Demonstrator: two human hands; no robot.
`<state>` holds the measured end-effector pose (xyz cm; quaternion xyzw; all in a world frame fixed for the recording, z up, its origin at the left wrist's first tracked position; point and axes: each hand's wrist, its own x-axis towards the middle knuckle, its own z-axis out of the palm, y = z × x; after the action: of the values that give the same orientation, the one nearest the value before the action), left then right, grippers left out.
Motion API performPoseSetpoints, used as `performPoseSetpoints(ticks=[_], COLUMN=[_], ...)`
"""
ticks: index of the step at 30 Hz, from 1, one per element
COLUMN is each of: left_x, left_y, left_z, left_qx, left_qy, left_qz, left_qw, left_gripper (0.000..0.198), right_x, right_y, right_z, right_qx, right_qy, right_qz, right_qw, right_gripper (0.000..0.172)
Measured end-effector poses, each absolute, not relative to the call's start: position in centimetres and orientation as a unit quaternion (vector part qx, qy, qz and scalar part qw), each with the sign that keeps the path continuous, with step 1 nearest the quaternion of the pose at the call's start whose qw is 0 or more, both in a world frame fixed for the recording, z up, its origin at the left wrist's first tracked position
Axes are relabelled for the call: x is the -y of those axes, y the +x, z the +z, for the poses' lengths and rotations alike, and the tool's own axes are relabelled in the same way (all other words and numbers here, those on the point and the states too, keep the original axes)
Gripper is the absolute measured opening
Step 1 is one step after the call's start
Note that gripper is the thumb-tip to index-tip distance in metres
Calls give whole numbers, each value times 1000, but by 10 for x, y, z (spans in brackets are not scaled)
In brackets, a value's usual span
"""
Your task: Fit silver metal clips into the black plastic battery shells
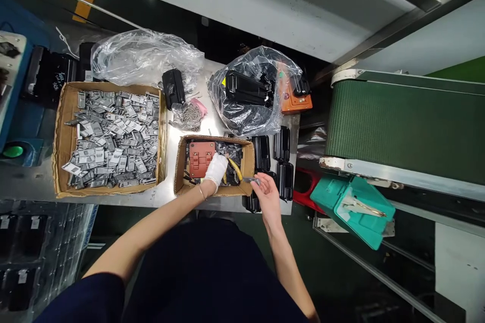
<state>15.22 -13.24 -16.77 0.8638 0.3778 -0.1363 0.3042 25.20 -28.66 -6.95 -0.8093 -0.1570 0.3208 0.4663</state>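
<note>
My left hand (216, 167) wears a white glove and reaches into a small cardboard box (248, 161). Its fingers look curled together, and what they may hold is hidden. Beside them lies a tool with curved yellow handles (235, 168), likely pliers. A reddish-brown fixture block (201, 160) sits in the box's left side, and small dark pieces (233, 150) lie behind the glove. Over the box's right edge, my bare right hand (267, 193) pinches a small grey part (250, 179) between thumb and fingertips.
On the left stands a larger cardboard box (162, 136) full of grey clips (117, 141). Black housings (282, 144) stand at the right, and others lie in a plastic bag (246, 91). A green conveyor belt (401, 126) and teal bin (352, 207) are farther right.
</note>
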Motion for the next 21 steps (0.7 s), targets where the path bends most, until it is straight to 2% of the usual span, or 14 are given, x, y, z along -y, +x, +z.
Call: performPoseSetpoints(ticks=[4, 8, 11, 16, 21], left_x=[122, 122, 114, 85, 69], left_y=[161, 172, 179, 187, 173], left_z=[-164, -156, -146, -121, -91], left_qx=[-333, -313, -295, -271, -275], left_qy=[905, 921, 927, 933, 917], left_qz=[-168, -197, -214, -205, -190], left_qw=[205, 123, 91, 122, 217], left_gripper=[19, 19, 20, 26, 29], right_x=[297, 296, 299, 306, 297], right_y=[255, 259, 258, 257, 261], right_z=[-54, -39, -33, -38, -48], right_qx=[97, 78, 102, 168, 244], right_qy=[-804, -812, -816, -821, -818], right_qz=[327, 329, 334, 324, 317], right_qw=[488, 475, 460, 439, 413], right_gripper=[47, 59, 57, 48, 46])
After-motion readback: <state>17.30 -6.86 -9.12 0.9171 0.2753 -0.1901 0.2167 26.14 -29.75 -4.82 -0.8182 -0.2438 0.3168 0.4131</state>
